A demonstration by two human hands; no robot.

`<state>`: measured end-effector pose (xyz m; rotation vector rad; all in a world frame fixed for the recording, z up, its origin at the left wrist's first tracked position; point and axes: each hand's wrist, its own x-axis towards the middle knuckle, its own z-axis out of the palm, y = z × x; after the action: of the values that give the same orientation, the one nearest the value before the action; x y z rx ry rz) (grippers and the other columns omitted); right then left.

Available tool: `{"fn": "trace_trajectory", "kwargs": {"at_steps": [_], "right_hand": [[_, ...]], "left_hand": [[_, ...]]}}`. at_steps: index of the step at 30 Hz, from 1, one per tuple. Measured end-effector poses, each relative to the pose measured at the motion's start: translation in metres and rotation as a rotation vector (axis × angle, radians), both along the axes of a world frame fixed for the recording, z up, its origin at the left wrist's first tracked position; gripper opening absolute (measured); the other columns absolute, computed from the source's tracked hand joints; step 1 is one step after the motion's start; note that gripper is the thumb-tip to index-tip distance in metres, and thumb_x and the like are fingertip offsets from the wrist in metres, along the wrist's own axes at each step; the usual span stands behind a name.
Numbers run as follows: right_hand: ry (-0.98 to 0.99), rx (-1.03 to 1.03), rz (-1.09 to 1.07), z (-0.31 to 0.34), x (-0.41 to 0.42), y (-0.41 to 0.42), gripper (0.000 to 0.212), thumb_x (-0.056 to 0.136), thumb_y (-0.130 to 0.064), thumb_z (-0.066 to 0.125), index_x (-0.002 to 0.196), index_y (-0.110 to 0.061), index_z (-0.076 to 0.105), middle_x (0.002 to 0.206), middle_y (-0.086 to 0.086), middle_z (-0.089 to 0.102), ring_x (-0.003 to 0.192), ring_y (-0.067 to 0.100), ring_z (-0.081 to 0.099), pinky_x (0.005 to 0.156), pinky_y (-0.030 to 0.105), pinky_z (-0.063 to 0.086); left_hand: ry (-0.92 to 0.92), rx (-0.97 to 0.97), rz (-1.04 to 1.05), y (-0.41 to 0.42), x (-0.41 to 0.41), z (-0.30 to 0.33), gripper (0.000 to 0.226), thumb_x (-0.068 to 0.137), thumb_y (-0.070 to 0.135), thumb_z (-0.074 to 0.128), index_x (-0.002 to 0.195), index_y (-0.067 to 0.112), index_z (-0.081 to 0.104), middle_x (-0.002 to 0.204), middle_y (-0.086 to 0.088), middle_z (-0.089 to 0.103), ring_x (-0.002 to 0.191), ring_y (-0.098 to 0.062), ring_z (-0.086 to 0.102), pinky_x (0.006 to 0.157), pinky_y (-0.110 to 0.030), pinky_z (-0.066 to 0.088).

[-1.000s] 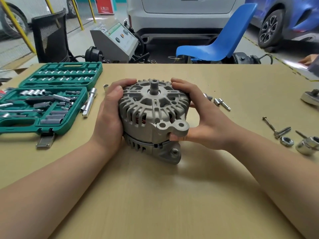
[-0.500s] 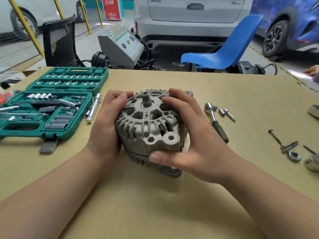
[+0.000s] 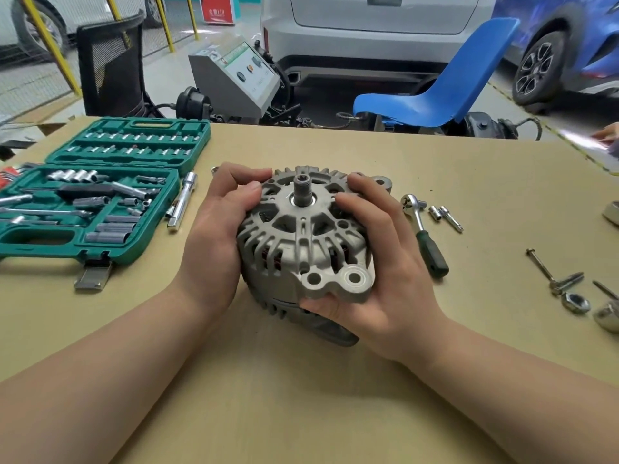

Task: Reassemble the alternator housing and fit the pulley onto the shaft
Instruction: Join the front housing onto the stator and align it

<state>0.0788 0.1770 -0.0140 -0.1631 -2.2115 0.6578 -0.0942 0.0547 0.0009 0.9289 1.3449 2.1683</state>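
One view only — a wide-angle camera on the person's head, looking forward and down across the table (image 3: 469,182), close over both forearms, with parked cars (image 3: 368,25) beyond the far edge.

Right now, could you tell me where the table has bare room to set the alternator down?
Bare cardboard lies near you, between both forearms below the alternator, and beyond it toward the far edge. The socket case crowds the left; the ratchet and loose bolts crowd the right.
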Motion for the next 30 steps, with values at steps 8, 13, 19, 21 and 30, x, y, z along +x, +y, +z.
{"fn": "trace_trajectory", "kwargs": {"at_steps": [8,13,19,21,30], "right_hand": [[-0.051,-0.064,-0.008,0.0,0.01,0.002,0.091,0.077,-0.067,0.078,0.153,-0.027,0.047,0.168,-0.005,0.035,0.154,0.02,0.04,0.12,0.057,0.04],[-0.151,-0.109,-0.015,0.0,0.026,0.009,0.087,0.082,-0.067,0.072,0.157,-0.038,0.038,0.171,-0.014,0.027,0.159,0.013,0.03,0.123,0.056,0.036],[-0.265,-0.078,-0.039,0.007,0.04,0.014,0.088,0.084,-0.069,0.067,0.161,-0.044,0.031,0.173,-0.019,0.022,0.161,0.01,0.022,0.127,0.055,0.029],[-0.311,-0.055,-0.057,0.013,0.044,0.011,0.085,0.084,-0.071,0.062,0.16,-0.046,0.031,0.172,-0.023,0.022,0.159,0.013,0.025,0.128,0.053,0.027],[-0.389,-0.076,-0.061,0.101,0.02,0.038,0.052,0.09,-0.059,0.05,0.139,-0.047,0.065,0.15,-0.024,0.056,0.142,0.009,0.043,0.115,0.05,0.038]], "left_hand": [[0.001,-0.024,-0.011,0.002,0.003,0.006,0.016,0.1,0.019,0.053,0.106,0.018,0.068,0.097,0.001,0.079,0.096,-0.016,0.078,0.078,-0.026,0.062],[0.101,-0.168,0.0,0.005,0.008,0.017,0.016,0.095,0.034,0.06,0.103,0.03,0.073,0.103,0.0,0.079,0.098,-0.018,0.077,0.077,-0.026,0.061],[0.203,-0.283,0.003,0.005,0.01,0.024,0.028,0.084,0.054,0.058,0.102,0.04,0.074,0.112,0.002,0.079,0.105,-0.016,0.075,0.09,-0.035,0.057],[0.215,-0.313,-0.011,0.003,0.008,0.025,0.03,0.087,0.055,0.057,0.107,0.041,0.074,0.114,0.005,0.078,0.107,-0.014,0.075,0.094,-0.038,0.055],[-0.26,-0.319,-0.02,-0.016,0.014,0.007,0.04,0.101,0.074,0.053,0.133,0.055,0.067,0.151,0.004,0.066,0.124,-0.017,0.073,0.112,-0.05,0.053]]}}
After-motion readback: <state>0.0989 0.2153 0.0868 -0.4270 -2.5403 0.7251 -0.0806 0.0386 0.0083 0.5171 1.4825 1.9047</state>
